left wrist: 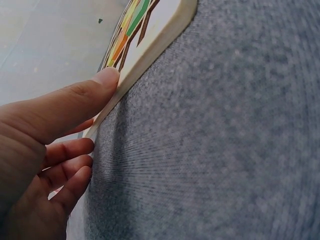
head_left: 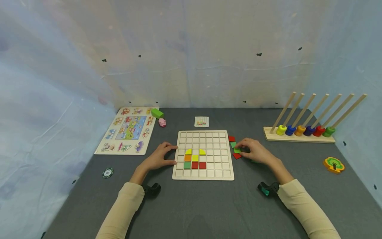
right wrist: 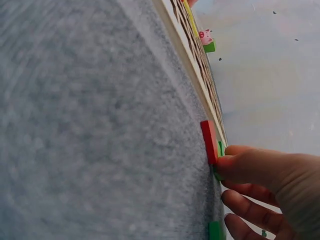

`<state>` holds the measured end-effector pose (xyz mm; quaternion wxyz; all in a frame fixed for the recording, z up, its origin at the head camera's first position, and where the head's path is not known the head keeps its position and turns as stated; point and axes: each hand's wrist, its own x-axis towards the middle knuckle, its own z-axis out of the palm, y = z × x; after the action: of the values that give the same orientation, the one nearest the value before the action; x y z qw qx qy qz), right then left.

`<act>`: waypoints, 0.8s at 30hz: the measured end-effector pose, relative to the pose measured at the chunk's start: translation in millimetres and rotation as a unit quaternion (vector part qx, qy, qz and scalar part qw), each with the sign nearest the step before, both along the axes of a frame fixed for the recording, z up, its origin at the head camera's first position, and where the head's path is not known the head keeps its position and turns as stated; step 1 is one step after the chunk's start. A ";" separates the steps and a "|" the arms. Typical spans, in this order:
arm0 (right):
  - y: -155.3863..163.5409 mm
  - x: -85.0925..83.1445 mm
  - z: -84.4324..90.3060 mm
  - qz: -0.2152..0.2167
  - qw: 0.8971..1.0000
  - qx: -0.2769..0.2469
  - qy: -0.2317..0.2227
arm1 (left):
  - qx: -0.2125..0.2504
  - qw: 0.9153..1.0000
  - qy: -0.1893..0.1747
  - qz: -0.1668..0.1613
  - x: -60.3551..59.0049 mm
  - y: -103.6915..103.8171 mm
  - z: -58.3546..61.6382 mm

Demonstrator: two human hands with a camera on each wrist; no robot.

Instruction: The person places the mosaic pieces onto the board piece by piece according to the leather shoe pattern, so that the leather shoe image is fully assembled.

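A wooden grid board (head_left: 219, 156) lies in the middle of the table, holding several coloured tiles: a green tile (head_left: 187, 165), an orange tile (head_left: 187, 158), two red squares and yellow pieces. My left hand (head_left: 159, 157) steadies the board's left edge, its thumb (left wrist: 106, 79) against the rim and the fingers spread apart. Beside the right edge, my right hand (head_left: 255, 151) pinches a light green tile (head_left: 237, 150) between thumb and index finger. Close by that tile lie a red tile (head_left: 236, 156), another green tile (head_left: 233, 145) and a red piece (head_left: 231, 138).
A small pattern card (head_left: 201, 121) lies behind the board. To the left are a picture puzzle (head_left: 142, 134), a green block (head_left: 157, 113), a pink pig (head_left: 162, 122) and a chip (head_left: 107, 173). Rightward stand a peg stacker (head_left: 298, 138) with coloured beads and a tree piece (head_left: 334, 165).
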<state>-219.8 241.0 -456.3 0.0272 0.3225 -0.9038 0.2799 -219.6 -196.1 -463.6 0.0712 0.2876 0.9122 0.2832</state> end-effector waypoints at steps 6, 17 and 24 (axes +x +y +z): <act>0.7 -0.9 -3.7 0.004 1.000 -0.008 0.013 | -0.001 1.000 -0.004 0.001 0.1 0.5 0.4; -19.3 4.8 5.0 0.004 0.997 -0.078 0.017 | -0.001 1.000 -0.001 0.003 0.9 0.9 1.8; -54.7 18.1 7.4 0.074 0.993 -0.086 0.034 | 0.001 1.000 -0.003 0.001 1.0 1.1 2.5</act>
<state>-201.7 186.3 -448.9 0.0645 0.3943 -0.8487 0.3464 -218.7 -195.0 -461.1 0.0739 0.2858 0.9120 0.2848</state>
